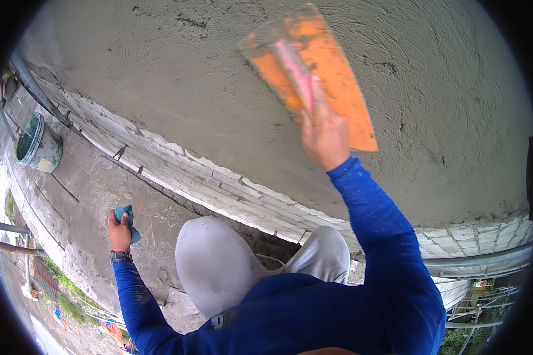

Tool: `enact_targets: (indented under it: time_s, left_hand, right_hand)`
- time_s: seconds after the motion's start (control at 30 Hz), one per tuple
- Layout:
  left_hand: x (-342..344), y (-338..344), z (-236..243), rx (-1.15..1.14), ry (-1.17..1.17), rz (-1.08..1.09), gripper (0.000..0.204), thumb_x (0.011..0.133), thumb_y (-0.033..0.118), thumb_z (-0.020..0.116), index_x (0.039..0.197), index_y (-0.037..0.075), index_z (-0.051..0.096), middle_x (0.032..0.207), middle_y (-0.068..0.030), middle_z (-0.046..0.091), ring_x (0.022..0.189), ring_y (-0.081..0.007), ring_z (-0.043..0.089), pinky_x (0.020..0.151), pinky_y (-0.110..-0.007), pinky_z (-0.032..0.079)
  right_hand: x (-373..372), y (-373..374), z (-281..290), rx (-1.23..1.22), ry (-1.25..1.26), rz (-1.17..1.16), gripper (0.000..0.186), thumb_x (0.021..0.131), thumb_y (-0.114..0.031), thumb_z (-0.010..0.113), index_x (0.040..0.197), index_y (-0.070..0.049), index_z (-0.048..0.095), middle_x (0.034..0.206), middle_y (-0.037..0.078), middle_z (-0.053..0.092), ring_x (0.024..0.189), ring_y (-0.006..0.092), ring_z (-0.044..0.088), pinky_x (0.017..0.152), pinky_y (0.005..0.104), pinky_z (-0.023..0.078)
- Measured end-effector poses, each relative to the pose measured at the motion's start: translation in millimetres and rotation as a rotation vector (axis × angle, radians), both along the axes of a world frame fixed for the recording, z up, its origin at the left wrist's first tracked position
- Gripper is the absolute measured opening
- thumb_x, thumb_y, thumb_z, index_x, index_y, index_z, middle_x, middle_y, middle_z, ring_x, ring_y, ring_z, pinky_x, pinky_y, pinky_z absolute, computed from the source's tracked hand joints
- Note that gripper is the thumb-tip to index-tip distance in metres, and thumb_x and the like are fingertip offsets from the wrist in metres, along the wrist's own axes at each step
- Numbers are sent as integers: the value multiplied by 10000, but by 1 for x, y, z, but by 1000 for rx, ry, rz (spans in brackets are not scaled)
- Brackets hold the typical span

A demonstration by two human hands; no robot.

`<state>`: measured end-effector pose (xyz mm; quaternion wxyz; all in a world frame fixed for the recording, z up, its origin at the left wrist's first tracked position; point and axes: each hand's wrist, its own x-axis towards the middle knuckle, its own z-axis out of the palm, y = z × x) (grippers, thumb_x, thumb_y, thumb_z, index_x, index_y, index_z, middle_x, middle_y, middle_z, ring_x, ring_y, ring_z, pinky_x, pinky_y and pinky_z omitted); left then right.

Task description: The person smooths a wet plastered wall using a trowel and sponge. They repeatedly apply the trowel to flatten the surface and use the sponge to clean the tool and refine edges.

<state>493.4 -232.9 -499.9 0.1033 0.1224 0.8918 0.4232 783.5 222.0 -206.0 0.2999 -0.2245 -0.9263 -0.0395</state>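
My right hand (324, 133) grips the pink handle of an orange trowel-like float (352, 109) with grey smears on it, held up against a grey, wet-looking plastered wall (444, 71) marked with curved streaks. The float and fingers are slightly blurred. Down at the lower left, my left hand (119, 231) has its fingers wrapped round a crumpled blue sponge or cloth (127, 216), away from the wall and above a rough cement ledge.
Bare pale blockwork (485, 236) shows below the plaster. A smeared bucket (47, 154) stands on the ledge (89, 195) at left. My knees in pale trousers (213, 254) are bent below the wall. Poles and scaffolding (474, 313) show at the lower right, greenery at lower left.
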Motion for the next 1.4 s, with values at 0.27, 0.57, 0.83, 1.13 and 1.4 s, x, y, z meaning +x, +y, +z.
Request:
enact_targets:
  time_s: [0.27,0.57,0.83,1.13,1.4]
  left_hand:
    - [-10,69,10,219,-128,-306,355,974,125,660,1275,-34,561,1069,-133,671,966,-222,620,893,-341,493]
    - [-9,-48,24,-148,-24,34,556,973,162,661,1430,-91,468,1345,-256,614,1244,-319,603,1068,-370,446]
    - [70,77,98,-98,87,-345,359,955,133,661,1268,-11,560,1077,-222,686,1007,-330,678,891,-393,506]
    - [124,-145,15,-178,-104,110,598,960,180,688,1430,-110,460,1320,-252,632,1225,-325,618,1054,-374,458]
    - [174,46,101,-286,130,-118,485,958,234,665,1350,-22,538,1190,-275,670,1124,-414,653,953,-437,501]
  right_hand:
    - [107,18,-186,-46,-523,-33,736,873,-135,615,1561,-103,354,1159,183,702,775,338,730,657,449,599]
    - [153,30,-30,9,0,-44,821,791,-2,671,1559,-69,391,923,193,705,732,349,695,659,429,556]
    - [83,17,-159,-196,-524,43,673,915,-136,526,1566,-116,360,1141,190,695,879,339,725,735,465,594]
    - [372,80,-142,-16,-367,-92,780,817,-61,657,1554,-122,409,1119,175,734,847,320,734,740,434,587]
    - [143,26,-77,-210,-456,28,774,873,-133,591,1590,-100,301,1119,213,713,835,355,726,718,471,588]
